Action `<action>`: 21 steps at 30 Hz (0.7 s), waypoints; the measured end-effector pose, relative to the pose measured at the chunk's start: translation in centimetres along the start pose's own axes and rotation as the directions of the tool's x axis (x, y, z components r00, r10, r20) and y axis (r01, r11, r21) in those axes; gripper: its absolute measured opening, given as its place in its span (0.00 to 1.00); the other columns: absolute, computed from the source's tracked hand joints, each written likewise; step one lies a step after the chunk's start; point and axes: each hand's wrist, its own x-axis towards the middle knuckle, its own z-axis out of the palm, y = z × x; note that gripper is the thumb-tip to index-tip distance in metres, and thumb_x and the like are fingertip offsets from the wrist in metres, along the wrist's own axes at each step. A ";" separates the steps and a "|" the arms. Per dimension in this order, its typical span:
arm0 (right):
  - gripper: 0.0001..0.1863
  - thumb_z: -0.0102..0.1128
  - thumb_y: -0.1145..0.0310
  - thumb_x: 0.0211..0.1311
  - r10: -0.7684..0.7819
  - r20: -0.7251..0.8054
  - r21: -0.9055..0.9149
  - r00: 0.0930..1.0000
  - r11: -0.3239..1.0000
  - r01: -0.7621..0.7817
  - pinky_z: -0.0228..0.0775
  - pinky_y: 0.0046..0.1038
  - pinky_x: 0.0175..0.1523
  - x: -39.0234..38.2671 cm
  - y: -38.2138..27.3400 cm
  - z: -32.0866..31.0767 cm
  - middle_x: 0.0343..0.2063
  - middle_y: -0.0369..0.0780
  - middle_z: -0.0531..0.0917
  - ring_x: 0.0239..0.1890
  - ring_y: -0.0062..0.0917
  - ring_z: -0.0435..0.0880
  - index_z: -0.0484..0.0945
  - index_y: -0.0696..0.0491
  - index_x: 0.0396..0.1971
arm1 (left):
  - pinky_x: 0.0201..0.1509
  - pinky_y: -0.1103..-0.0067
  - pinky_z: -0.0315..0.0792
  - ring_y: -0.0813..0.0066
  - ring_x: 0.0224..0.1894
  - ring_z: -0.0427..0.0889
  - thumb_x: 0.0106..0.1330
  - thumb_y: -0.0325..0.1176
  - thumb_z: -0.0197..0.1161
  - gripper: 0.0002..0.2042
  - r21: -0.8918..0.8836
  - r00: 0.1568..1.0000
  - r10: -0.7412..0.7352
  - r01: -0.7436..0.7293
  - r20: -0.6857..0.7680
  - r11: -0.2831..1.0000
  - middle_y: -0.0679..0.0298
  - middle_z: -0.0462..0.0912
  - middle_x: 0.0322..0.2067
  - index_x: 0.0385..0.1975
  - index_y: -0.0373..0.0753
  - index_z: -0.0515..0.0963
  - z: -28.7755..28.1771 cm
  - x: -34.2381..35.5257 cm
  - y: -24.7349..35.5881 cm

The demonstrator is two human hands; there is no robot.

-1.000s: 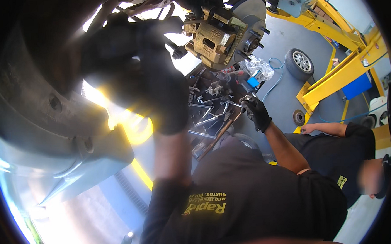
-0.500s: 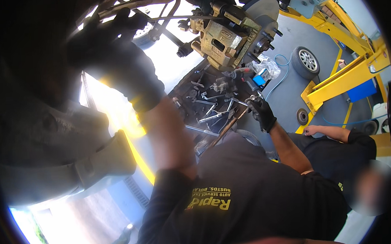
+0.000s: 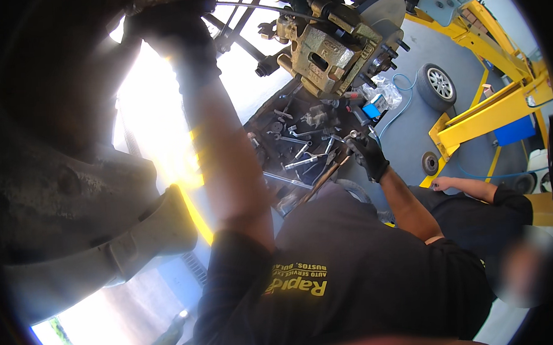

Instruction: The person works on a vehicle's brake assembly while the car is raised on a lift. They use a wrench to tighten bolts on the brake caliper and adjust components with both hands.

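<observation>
My left hand (image 3: 175, 35), in a black glove, is raised among the dark suspension parts at the upper left. Its fingers merge with the shadow there, so their grip is hidden. A brake caliper (image 3: 324, 59) hangs to the right of it, beside the brake disc (image 3: 379, 17) and its wheel studs. Lower down, my right hand (image 3: 370, 158), also black-gloved, is closed around a metal hand tool with a rounded, shiny head (image 3: 354, 134). A long brown bar (image 3: 326, 180) runs up to this hand; whether it is held too, I cannot tell.
Several wrenches and sockets (image 3: 302, 163) lie scattered below the caliper. A wheel (image 3: 437, 86) and a brake disc (image 3: 430, 163) rest on the floor at the right, near a yellow lift arm (image 3: 490, 119). Another person (image 3: 470, 216) is close on my right. A large dark vehicle part (image 3: 74, 200) fills the left.
My left hand has moved up into the suspension parts, its forearm now straighter. My right hand stays nearly in place with the tool. The view has shifted slightly.
</observation>
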 end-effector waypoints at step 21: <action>0.11 0.60 0.60 0.75 -0.442 0.034 -0.320 0.897 0.845 0.428 0.52 0.14 0.19 0.4 1.3 -1.9 0.25 0.29 0.81 0.15 0.06 0.62 0.81 0.52 0.45 | 0.24 0.81 0.71 0.75 0.17 0.70 0.69 0.37 0.56 0.11 -0.103 0.546 0.035 0.219 0.837 -0.970 0.70 0.68 0.18 0.24 0.46 0.68 -3.4 -11.9 2.7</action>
